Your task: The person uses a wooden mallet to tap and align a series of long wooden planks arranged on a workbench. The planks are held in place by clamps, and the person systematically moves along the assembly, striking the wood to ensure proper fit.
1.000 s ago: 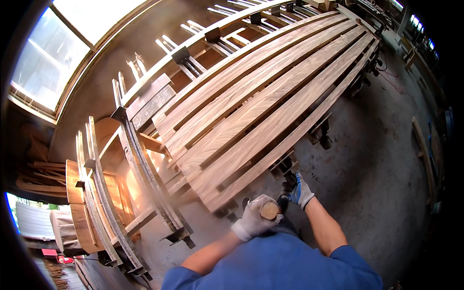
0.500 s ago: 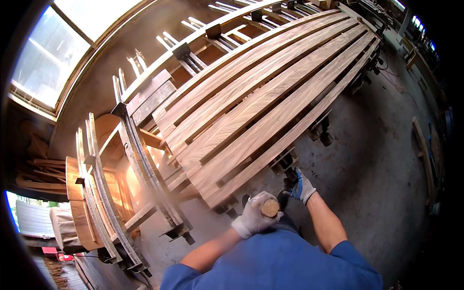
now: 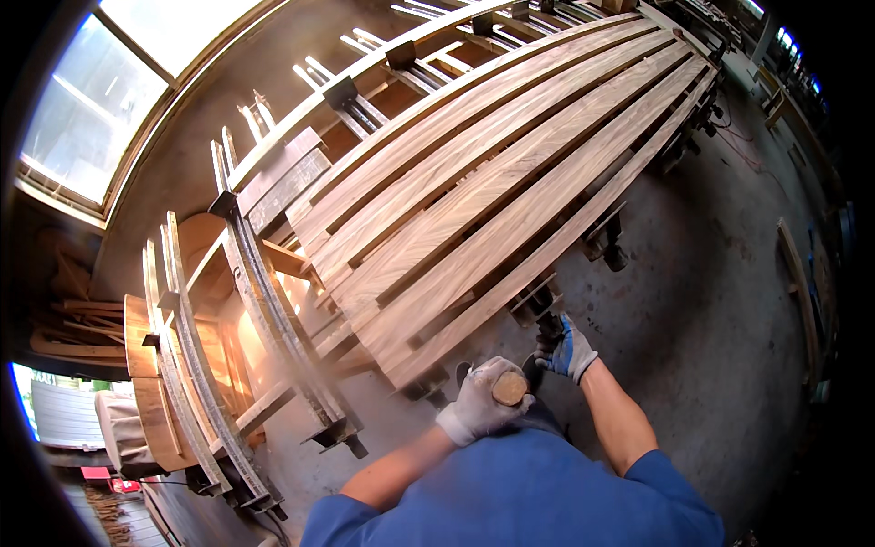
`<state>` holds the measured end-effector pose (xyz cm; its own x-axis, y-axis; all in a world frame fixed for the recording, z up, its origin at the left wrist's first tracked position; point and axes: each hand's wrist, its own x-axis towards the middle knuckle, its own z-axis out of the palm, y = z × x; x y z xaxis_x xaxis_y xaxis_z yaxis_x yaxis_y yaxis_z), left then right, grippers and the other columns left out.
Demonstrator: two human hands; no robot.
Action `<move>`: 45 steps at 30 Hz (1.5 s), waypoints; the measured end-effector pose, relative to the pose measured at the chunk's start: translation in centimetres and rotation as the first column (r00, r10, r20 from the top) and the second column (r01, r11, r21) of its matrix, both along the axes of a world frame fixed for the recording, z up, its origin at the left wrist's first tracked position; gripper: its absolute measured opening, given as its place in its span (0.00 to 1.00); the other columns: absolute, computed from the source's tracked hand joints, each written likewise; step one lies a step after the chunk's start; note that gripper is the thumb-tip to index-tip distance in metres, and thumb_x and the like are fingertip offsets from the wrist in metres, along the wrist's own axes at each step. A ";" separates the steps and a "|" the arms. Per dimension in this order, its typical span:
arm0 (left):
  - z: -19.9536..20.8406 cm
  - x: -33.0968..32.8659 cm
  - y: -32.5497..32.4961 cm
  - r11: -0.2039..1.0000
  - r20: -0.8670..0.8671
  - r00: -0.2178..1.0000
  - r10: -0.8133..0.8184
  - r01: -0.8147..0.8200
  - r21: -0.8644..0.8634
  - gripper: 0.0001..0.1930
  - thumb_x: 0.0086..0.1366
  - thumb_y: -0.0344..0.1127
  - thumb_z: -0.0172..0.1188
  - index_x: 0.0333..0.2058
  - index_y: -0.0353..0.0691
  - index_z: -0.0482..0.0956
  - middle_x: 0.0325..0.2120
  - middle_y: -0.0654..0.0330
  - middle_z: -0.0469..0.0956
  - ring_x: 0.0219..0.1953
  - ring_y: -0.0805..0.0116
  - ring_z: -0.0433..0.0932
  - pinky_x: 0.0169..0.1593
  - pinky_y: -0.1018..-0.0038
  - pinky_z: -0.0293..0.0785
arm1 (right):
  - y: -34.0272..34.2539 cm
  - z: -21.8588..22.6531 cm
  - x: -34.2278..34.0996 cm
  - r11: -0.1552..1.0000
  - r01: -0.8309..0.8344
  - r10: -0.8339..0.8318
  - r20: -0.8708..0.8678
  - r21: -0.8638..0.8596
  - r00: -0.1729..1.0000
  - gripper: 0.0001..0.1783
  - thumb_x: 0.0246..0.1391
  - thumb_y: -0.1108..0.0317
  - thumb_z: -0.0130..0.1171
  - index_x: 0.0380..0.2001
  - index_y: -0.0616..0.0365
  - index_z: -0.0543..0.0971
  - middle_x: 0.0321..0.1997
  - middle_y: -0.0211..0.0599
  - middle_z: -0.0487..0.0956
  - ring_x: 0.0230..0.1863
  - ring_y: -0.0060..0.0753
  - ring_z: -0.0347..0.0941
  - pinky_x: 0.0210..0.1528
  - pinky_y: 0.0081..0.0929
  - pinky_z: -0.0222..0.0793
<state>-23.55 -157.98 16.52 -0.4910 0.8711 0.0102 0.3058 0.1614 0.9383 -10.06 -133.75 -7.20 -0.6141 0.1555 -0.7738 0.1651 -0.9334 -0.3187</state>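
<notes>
My left hand [image 3: 478, 404], in a pale work glove, is closed round a tool with a round wooden end [image 3: 509, 389]. The rest of that tool is mostly hidden by the fingers. To its right, my right hand [image 3: 572, 354], in a blue and grey glove, grips the dark screw end of a bar clamp [image 3: 538, 301] at the near edge of the boards; its fingertips are partly hidden. Long wooden boards [image 3: 510, 210] lie side by side over the clamps, with dark gaps between them and stepped ends at the left.
More metal bar clamps [image 3: 283, 319] stretch out on the left beside curved wooden panels [image 3: 146, 383]. A window [image 3: 96, 109] is at the upper left. Another clamp end [image 3: 609, 244] juts out farther along the boards. Loose timber [image 3: 797, 292] lies on the concrete floor [image 3: 702, 365].
My right hand has shifted very slightly at the clamp end, its fingers turning a little. My left hand stays almost in place with the wooden-ended tool.
</notes>
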 end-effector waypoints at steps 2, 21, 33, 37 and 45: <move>0.0 -0.1 0.2 1.000 -0.004 1.000 -0.004 0.004 0.011 0.19 0.52 0.36 0.80 0.40 0.39 0.82 0.37 0.54 0.84 0.40 0.51 0.85 0.45 0.61 0.81 | -0.3 -0.9 0.3 0.993 0.037 -0.049 -0.110 -0.113 0.993 0.29 0.60 0.33 0.68 0.40 0.49 0.81 0.36 0.40 0.83 0.37 0.50 0.82 0.42 0.55 0.80; -0.9 -0.4 0.0 0.999 -0.035 0.999 -0.011 0.010 -0.054 0.17 0.52 0.31 0.78 0.39 0.38 0.82 0.36 0.56 0.83 0.39 0.61 0.84 0.46 0.68 0.81 | -2.7 5.6 -1.0 0.646 -0.322 0.080 0.358 0.692 0.930 0.27 0.56 0.44 0.72 0.42 0.58 0.82 0.38 0.45 0.84 0.44 0.51 0.83 0.52 0.47 0.78; -0.6 -0.3 0.0 1.000 0.000 1.000 0.009 -0.009 -0.023 0.19 0.50 0.34 0.81 0.38 0.39 0.82 0.37 0.53 0.83 0.39 0.50 0.84 0.47 0.60 0.80 | -0.7 1.9 0.1 0.922 -0.054 0.036 -0.055 -0.384 0.998 0.50 0.63 0.17 0.43 0.42 0.61 0.82 0.34 0.48 0.82 0.36 0.57 0.81 0.44 0.60 0.81; -0.5 0.2 0.8 0.997 -0.033 0.997 -0.071 0.072 0.027 0.21 0.49 0.36 0.82 0.40 0.39 0.82 0.36 0.54 0.82 0.39 0.52 0.83 0.45 0.60 0.80 | -1.0 -2.1 1.8 0.978 0.111 -0.118 0.035 0.176 0.992 0.21 0.61 0.48 0.70 0.41 0.56 0.81 0.37 0.41 0.82 0.41 0.50 0.81 0.47 0.53 0.79; -1.2 0.5 0.0 0.997 -0.006 0.997 -0.071 0.071 0.022 0.22 0.49 0.36 0.82 0.41 0.39 0.82 0.38 0.53 0.83 0.40 0.50 0.84 0.45 0.59 0.80 | -1.9 3.6 0.7 0.347 -0.409 -0.056 0.453 0.844 0.890 0.29 0.59 0.40 0.71 0.42 0.57 0.81 0.40 0.45 0.85 0.41 0.50 0.84 0.48 0.48 0.79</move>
<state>-23.06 -157.94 15.31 -0.4278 0.9033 0.0325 0.3209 0.1182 0.9397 -9.35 -135.62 -3.63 -0.4516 0.8125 -0.3687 0.5934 -0.0351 -0.8042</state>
